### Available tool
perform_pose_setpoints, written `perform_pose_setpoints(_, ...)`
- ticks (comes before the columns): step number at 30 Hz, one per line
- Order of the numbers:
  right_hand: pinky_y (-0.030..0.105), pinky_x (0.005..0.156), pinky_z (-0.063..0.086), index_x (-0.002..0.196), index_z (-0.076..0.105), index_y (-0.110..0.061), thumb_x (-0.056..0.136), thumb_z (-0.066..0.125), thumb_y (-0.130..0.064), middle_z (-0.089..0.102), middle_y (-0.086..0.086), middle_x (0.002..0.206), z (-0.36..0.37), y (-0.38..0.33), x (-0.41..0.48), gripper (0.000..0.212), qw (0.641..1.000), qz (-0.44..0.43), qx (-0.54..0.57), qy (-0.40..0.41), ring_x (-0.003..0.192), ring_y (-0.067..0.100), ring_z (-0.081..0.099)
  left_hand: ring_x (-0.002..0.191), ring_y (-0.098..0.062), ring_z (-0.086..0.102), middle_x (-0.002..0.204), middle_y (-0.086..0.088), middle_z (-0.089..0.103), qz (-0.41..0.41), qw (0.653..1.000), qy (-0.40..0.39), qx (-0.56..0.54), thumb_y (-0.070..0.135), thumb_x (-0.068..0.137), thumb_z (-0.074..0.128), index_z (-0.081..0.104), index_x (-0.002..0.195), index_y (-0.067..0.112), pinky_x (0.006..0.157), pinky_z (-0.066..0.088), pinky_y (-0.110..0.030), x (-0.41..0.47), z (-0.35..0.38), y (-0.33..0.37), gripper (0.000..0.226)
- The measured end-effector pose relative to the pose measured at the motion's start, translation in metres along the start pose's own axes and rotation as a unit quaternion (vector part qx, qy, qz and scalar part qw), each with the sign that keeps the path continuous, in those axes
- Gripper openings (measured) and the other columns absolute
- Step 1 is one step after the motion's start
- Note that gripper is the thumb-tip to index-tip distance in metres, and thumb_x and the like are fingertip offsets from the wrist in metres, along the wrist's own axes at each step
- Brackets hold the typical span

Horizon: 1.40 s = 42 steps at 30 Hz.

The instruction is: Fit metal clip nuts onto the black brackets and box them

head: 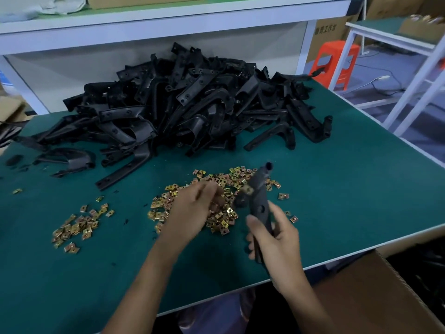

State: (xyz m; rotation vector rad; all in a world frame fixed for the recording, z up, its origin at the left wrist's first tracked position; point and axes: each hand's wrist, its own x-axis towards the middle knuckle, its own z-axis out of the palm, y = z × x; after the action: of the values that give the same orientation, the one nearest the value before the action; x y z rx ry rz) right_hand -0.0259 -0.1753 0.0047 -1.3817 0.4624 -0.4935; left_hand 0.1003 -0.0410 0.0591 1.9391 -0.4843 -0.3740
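Rising from the right grip [272, 235], a black bracket [258, 201] is held by its lower end, with the fingers and thumb curled round it and its far end tilted away from the person above the green worktop [349, 201]. A gold-coloured piece is seen against the middle of the bracket, just beyond the right grip; whether it is seated on the bracket cannot be told. The left grip [190, 210] is blurred and is lowered, fingers bent, onto the clip nuts [224, 221], which are spread in a loose pile under it and between the two grips, reaching past the bracket's far end. Whether a nut is pinched by the left grip cannot be told. A smaller scatter of nuts [77, 225] is found well to the left of the left grip, apart from the main pile. Beyond both grips, at the back of the worktop, a large heap of brackets [192, 100] is stacked in a tangle, with a few strays lying nearer on the left side. An open cardboard box [375, 292] is placed below the worktop's edge, to the right of the right grip. A white shelf [168, 19] is set above the heap, and an orange stool [334, 61] is seen far off to the right.
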Motion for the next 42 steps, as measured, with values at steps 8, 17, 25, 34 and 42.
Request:
perform_pose_setpoints(8, 0.030, 0.046, 0.048, 0.110, 0.071, -0.033, 0.076, 0.079, -0.046, 0.060, 0.008, 0.063, -0.004, -0.001, 0.005, 0.037, 0.996, 0.015, 0.069, 0.055, 0.052, 0.020, 0.057, 0.116, -0.026, 0.042, 0.121, -0.005, 0.057, 0.148, 0.902, 0.026, 0.404, 0.044, 0.098, 0.058, 0.065, 0.124, 0.021, 0.099, 0.033, -0.037, 0.028, 0.056, -0.016, 0.036)
perform_pose_setpoints(17, 0.031, 0.047, 0.049, 0.110, 0.071, -0.035, 0.078, 0.077, -0.045, 0.060, 0.008, 0.063, -0.004, -0.003, 0.004, 0.035, 0.998, 0.020, 0.055, 0.032, 0.053, 0.021, 0.056, 0.117, -0.026, 0.044, 0.128, -0.005, 0.057, 0.169, 0.884, 0.017, 0.436, 0.023, 0.104, 0.041, 0.057, 0.126, 0.015, 0.097, 0.030, -0.034, 0.046, 0.064, -0.018, 0.028)
perform_pose_setpoints(25, 0.032, 0.049, 0.048, 0.119, 0.068, -0.041, 0.084, 0.074, -0.036, 0.059, 0.010, 0.065, -0.004, -0.005, 0.001, 0.036, 1.000, 0.012, 0.024, -0.007, 0.055, 0.023, 0.054, 0.083, -0.010, 0.059, 0.096, 0.004, 0.064, 0.046, 0.990, 0.052, 0.119, 0.029, 0.109, 0.038, 0.052, 0.111, 0.024, 0.066, 0.043, -0.021, 0.024, 0.041, -0.005, 0.015)
perform_pose_setpoints(34, 0.028, 0.047, 0.050, 0.120, 0.065, -0.046, 0.084, 0.071, -0.041, 0.063, 0.003, 0.064, 0.000, 0.001, -0.002, 0.037, 0.992, -0.037, -0.112, -0.047, 0.051, 0.016, 0.055, 0.086, -0.015, 0.067, 0.093, -0.001, 0.075, -0.033, 0.962, 0.058, -0.263, 0.013, 0.094, 0.067, 0.077, 0.090, 0.031, 0.083, 0.056, -0.034, -0.008, 0.003, 0.020, 0.021)
perform_pose_setpoints(42, 0.041, 0.050, 0.057, 0.115, 0.064, -0.050, 0.083, 0.067, -0.048, 0.063, -0.002, 0.064, 0.001, 0.001, -0.002, 0.033, 0.977, -0.081, -0.190, -0.060, 0.047, 0.013, 0.057, 0.079, -0.016, 0.072, 0.092, -0.011, 0.077, -0.056, 0.935, 0.067, -0.344, 0.007, 0.090, 0.071, 0.078, 0.092, 0.017, 0.070, 0.058, -0.024, -0.017, -0.004, 0.028, 0.012)
